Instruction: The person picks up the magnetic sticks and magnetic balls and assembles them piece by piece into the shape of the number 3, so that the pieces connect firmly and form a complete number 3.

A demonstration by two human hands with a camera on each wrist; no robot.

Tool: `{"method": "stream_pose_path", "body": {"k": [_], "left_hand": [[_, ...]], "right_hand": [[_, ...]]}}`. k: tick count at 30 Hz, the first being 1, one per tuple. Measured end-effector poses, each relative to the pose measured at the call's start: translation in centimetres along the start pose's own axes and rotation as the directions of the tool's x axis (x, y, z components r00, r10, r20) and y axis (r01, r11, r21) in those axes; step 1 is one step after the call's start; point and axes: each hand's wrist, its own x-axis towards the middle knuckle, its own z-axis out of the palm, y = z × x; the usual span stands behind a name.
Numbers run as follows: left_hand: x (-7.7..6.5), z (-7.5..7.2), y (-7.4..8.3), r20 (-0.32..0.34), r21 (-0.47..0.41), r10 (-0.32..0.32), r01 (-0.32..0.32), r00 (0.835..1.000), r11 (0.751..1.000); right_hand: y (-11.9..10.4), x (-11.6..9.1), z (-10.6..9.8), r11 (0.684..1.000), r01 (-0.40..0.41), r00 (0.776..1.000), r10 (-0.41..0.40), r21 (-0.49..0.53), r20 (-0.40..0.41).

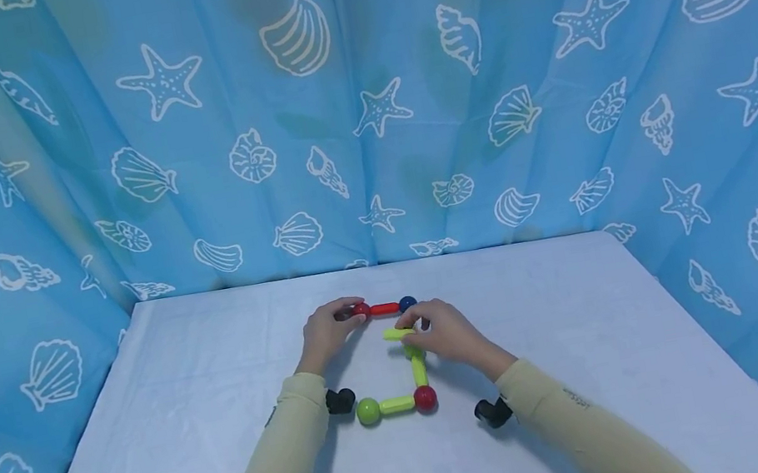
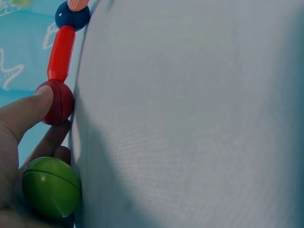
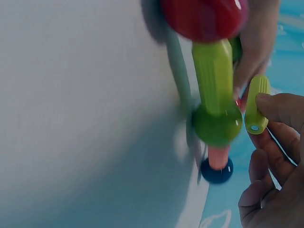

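Note:
My left hand (image 1: pixel 326 334) pinches the red ball (image 2: pixel 62 102) at the left end of a red rod (image 1: pixel 384 309), thumb on its near side. At the rod's other end is a blue ball (image 1: pixel 407 304). My right hand (image 1: pixel 451 335) pinches a loose yellow-green rod (image 3: pixel 257 105) between thumb and fingers, beside a green ball (image 3: pixel 217 124). A short pink rod (image 3: pixel 218 157) links that ball to the blue one. Nearer, another yellow-green rod (image 1: pixel 420 370) runs to a red ball (image 1: pixel 425 398), joined by a further yellow-green rod (image 1: pixel 397 405) to a green ball (image 1: pixel 368 411).
The joined pieces lie on a white-covered table (image 1: pixel 585 369). A blue curtain (image 1: pixel 356 105) with shell and starfish prints surrounds its back and sides. Black wrist-worn devices (image 1: pixel 494 412) stick out below both sleeves, the left one close to the near green ball.

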Motion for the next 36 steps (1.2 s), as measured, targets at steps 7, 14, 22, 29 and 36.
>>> {"method": "stream_pose_path", "body": {"k": [7,14,22,29,36], "left_hand": [[0.3,0.1,-0.1,0.008,0.001,-0.007,0.007,1.0,1.0],[0.5,0.2,-0.1,0.003,0.02,0.004,-0.004,1.0,1.0],[0.4,0.2,-0.2,-0.003,0.025,0.011,-0.011,1.0,1.0],[0.3,0.2,-0.2,-0.001,0.024,0.006,-0.006,1.0,1.0],[0.3,0.1,-0.2,0.004,0.016,-0.005,0.005,1.0,1.0]], "right_hand": [[-0.5,0.7,1.5,0.999,0.033,0.997,-0.031,-0.027,0.07],[-0.4,0.9,1.7,0.996,0.069,0.995,-0.065,-0.047,0.082],[-0.2,0.9,1.9,0.995,0.093,0.991,-0.09,-0.036,0.095],[0.0,0.8,1.9,0.994,0.102,0.99,-0.097,-0.047,0.098],[0.2,0.4,1.8,0.998,0.051,0.996,-0.048,-0.038,0.077]]}}
